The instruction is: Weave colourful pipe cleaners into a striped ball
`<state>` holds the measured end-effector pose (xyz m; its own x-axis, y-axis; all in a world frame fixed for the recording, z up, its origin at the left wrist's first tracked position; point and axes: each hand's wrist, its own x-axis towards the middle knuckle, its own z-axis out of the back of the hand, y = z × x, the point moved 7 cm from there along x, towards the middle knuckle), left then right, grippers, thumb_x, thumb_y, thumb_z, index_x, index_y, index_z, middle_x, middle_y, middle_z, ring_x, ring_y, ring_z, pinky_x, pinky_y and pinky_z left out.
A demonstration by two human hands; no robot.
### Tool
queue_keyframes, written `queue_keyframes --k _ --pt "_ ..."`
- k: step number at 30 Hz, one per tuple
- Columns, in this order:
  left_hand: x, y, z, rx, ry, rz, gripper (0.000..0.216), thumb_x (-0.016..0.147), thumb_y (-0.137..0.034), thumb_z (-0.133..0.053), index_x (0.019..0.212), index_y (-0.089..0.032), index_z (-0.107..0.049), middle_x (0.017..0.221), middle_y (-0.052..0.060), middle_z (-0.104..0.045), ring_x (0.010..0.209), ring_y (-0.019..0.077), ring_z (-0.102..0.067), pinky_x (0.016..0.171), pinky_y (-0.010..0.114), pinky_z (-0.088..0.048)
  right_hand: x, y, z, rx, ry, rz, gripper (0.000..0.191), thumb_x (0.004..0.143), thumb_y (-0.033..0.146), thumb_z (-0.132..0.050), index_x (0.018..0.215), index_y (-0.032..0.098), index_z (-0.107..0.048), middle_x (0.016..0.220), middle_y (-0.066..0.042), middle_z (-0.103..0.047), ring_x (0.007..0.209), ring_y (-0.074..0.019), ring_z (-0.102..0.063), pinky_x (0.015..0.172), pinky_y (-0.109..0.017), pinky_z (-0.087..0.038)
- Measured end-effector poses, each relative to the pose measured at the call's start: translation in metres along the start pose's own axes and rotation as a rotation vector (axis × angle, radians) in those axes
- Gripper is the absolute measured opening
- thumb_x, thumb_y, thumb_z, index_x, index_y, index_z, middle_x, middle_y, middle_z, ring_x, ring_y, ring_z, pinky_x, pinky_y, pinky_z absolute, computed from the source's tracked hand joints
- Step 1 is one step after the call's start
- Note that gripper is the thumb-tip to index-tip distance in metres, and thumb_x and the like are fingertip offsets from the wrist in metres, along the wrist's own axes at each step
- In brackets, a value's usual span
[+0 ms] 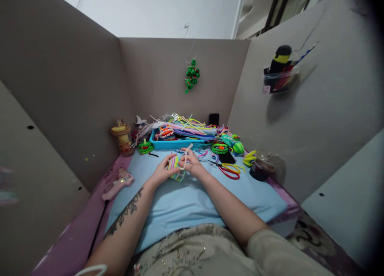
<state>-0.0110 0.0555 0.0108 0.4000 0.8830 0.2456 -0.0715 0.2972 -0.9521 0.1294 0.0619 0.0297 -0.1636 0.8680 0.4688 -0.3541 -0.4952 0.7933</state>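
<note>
Head view: before the tray [183, 145], the left hand [163, 171] grips a striped piece [173, 163], the right hand [193, 165] pinching a white strip [185, 159].

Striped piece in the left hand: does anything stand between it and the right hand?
Only the pale strip held in the right hand, beside the striped piece. Nothing else visible stands between them; the left hand holds the piece.

Striped piece [173, 162] beside bent pale strip [185, 157]
</note>
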Motion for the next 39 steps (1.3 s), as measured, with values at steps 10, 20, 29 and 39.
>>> queue_keyframes --k 10,20,29,39 --pt "0.002 -0.004 0.002 0.111 -0.023 -0.066 0.073 0.063 -0.037 -0.076 0.128 -0.020 -0.047 0.125 0.010 -0.054 0.115 0.0281 -0.052 0.096 0.040 -0.044 -0.002 0.006 0.001 -0.005 -0.014 0.031 0.012 0.076 0.029 -0.062 0.069 0.021 -0.067 0.123 -0.007 -0.050 0.118 -0.0265 -0.044 0.103 -0.048 -0.031" --pt "0.005 0.001 0.014 0.109 -0.161 -0.070 0.069 0.067 -0.041 -0.072 0.126 -0.019 -0.045 0.118 0.010 -0.056 0.110 0.0262 -0.053 0.096 0.041 -0.042 -0.014 0.034 0.011 -0.054 -0.070 0.247 0.011 0.075 0.027 -0.067 0.085 0.025 -0.070 0.127 -0.006 -0.049 0.123 -0.0238 -0.041 0.106 -0.043 -0.029" --pt "0.000 -0.012 -0.005 0.385 -0.024 -0.226 0.060 0.066 -0.035 -0.074 0.121 -0.023 -0.052 0.118 0.009 -0.050 0.114 0.0264 -0.048 0.101 0.043 -0.036 -0.011 0.027 0.024 -0.118 -0.274 0.100 0.010 0.075 0.026 -0.065 0.067 0.021 -0.066 0.120 -0.007 -0.052 0.116 -0.0240 -0.043 0.102 -0.042 -0.031" --pt "0.000 -0.022 0.006 0.475 -0.165 -0.301 0.071 0.063 -0.038 -0.076 0.125 -0.024 -0.045 0.119 0.008 -0.045 0.115 0.0267 -0.043 0.101 0.044 -0.036 -0.005 0.007 0.009 -0.095 -0.057 0.046 0.010 0.078 0.029 -0.061 0.077 0.021 -0.068 0.127 -0.007 -0.047 0.124 -0.0248 -0.035 0.107 -0.044 -0.026"
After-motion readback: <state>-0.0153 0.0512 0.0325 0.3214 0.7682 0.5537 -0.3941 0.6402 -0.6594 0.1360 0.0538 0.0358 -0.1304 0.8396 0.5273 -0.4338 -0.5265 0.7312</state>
